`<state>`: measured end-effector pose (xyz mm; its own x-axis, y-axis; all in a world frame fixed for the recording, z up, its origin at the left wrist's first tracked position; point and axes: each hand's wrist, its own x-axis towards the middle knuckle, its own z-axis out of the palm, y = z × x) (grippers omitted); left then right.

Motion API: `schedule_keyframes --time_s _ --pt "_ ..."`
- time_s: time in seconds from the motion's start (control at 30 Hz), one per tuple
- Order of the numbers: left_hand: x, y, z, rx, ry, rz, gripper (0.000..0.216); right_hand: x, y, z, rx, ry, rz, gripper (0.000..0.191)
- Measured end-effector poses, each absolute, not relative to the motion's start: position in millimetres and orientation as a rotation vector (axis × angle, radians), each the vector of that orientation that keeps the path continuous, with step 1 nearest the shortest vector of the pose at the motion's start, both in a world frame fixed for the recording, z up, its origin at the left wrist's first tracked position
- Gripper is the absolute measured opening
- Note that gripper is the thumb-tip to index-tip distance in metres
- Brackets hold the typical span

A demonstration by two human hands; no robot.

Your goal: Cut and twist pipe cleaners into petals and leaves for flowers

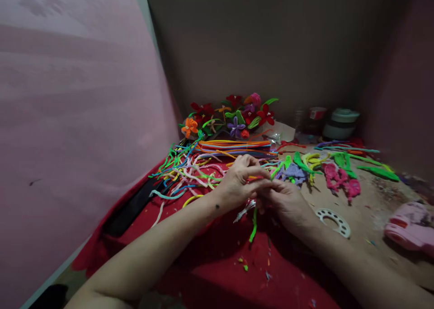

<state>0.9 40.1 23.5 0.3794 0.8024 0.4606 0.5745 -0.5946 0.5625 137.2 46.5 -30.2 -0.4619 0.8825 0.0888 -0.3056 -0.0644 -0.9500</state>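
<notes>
My left hand [241, 177] and my right hand [285, 200] meet over the red cloth, fingertips pinched together. Between them is a bright green pipe cleaner [253, 230], whose fuzzy end hangs below the fingers. Another bit of green shows just above the fingertips; whether it belongs to the same piece I cannot tell. The exact grip is hidden behind the fingers. Under the hands lies a small whitish, frayed piece [244, 211]. Loose pipe cleaners [190, 175] in many colours are heaped beside my left hand. Purple fuzzy shapes [294, 173] lie just beyond my right hand.
Finished pipe-cleaner flowers [235, 126] stand at the back, behind a straight bundle of pipe cleaners [233, 147]. On the right are pink shapes [341, 180], green leaves [378, 172], a white ring with holes [334, 222], a pink tool [408, 227] and a lidded container [342, 124].
</notes>
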Motion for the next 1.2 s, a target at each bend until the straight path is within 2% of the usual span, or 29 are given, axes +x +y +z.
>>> schedule_keyframes --time_s 0.1,0.2,0.53,0.83,1.03,1.2 --pt "-9 45 18 2.231 1.26 1.008 0.036 141 54 -28 -0.599 -1.089 1.729 0.022" --pt "-28 55 11 2.385 1.419 0.896 0.024 145 63 -24 -0.628 -0.919 1.666 0.027" --pt "-66 68 15 2.507 1.65 0.78 0.027 161 80 -12 -0.513 -0.716 1.529 0.014" --pt "-65 69 21 2.468 1.587 0.705 0.027 180 90 8 -0.558 -0.533 1.509 0.024" --pt "-63 65 25 2.273 1.455 0.792 0.027 188 90 22 -0.518 -0.419 1.516 0.028" --pt "-68 63 26 1.788 1.376 1.139 0.019 196 93 26 -0.543 -0.451 1.522 0.025"
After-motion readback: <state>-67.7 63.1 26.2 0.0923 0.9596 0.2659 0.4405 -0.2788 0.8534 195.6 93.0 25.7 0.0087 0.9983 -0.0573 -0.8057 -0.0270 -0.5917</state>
